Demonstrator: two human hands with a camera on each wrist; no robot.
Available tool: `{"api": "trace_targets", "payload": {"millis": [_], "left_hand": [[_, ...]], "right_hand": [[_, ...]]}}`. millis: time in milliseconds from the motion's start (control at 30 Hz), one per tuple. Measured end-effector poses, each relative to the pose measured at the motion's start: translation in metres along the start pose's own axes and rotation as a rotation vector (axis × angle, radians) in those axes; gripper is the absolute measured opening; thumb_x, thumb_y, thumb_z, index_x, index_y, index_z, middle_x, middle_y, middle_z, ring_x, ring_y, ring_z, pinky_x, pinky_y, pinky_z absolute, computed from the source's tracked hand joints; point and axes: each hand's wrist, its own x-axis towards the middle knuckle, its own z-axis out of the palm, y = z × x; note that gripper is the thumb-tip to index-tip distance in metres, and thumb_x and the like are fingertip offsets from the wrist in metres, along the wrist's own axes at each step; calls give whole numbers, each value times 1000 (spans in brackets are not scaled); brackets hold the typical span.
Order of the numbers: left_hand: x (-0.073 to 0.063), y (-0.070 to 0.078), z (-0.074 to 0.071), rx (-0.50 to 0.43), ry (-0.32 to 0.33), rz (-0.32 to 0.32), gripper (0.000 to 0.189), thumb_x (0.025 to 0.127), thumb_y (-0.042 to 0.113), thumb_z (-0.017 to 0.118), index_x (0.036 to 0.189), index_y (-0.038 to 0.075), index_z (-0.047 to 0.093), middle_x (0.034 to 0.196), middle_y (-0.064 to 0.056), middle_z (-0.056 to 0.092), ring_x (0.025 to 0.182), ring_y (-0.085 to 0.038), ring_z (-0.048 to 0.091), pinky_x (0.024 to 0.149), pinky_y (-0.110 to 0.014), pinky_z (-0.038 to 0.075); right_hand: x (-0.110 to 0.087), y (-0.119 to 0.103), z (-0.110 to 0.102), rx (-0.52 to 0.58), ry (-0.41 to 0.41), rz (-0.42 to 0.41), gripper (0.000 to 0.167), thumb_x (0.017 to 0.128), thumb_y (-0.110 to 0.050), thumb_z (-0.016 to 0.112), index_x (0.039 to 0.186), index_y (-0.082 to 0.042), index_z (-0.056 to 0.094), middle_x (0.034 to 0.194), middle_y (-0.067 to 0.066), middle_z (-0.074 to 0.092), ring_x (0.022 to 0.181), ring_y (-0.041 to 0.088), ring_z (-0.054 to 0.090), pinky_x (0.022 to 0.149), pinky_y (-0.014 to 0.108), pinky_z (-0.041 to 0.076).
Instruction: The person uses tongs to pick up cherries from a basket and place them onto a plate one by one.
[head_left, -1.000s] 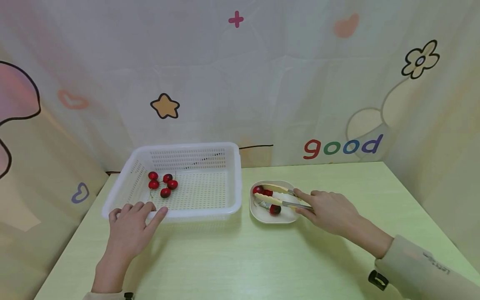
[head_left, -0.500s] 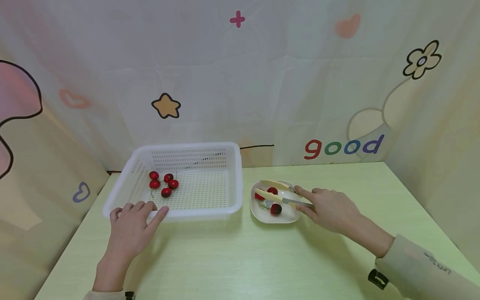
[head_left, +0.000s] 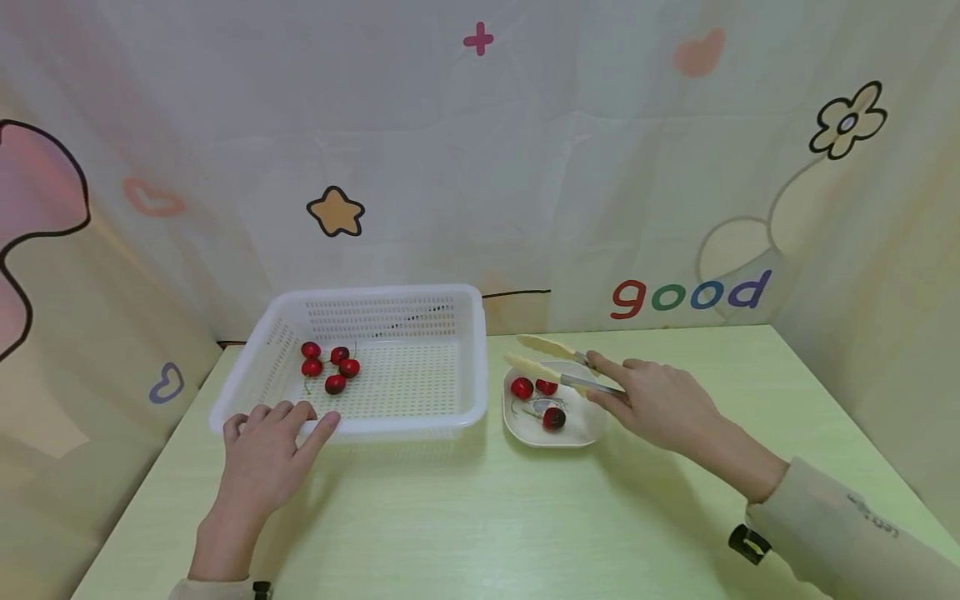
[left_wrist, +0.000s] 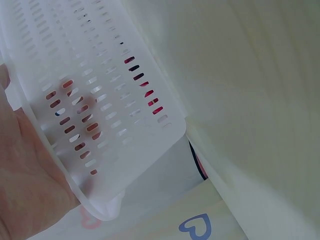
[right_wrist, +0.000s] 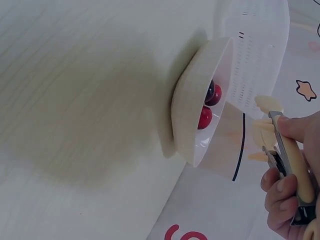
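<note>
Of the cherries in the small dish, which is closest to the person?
The front cherry, red with a blackish side. The back-left cherry and back-right cherry lie farther off in the dish.

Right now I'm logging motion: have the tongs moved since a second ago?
Yes, upward in the head view: the tongs had their tips over the plate; those now show above its far rim.

The left hand [left_wrist: 30, 175] has hold of the rim of a white slotted basket [left_wrist: 120, 147], fingers [left_wrist: 92, 127] kinda showing through the holes in its wall. Some red bits [left_wrist: 158, 110] peek through other slots nearer the pale tabletop [left_wrist: 260, 100] on the right, and there's a blue heart [left_wrist: 196, 228] on the cloth [left_wrist: 160, 212] down at the bottom
</note>
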Motion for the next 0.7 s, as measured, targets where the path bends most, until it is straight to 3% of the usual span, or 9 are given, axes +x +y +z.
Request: {"api": "trace_targets", "payload": {"millis": [200,700], "left_hand": [[0,0,-1,-2,1,-1,54,104,60,45,108,11,68,102,-8,66,104,-40,52,95,-68,23],[0,-2,1,3,7,-1,54,104,61,45,106,12,68,99,-7,66,103,-40,52,94,-67,23]], "right_hand": [[6,-4,-6,42,0,14,58,99,-47,66,147,-15,58,81,4,64,58,15,49,46,31,37],[24,-19,-7,163,49,-58,60,99,-44,67,148,-13,56,74,-6,56,63,12,49,56,31,42]]}}
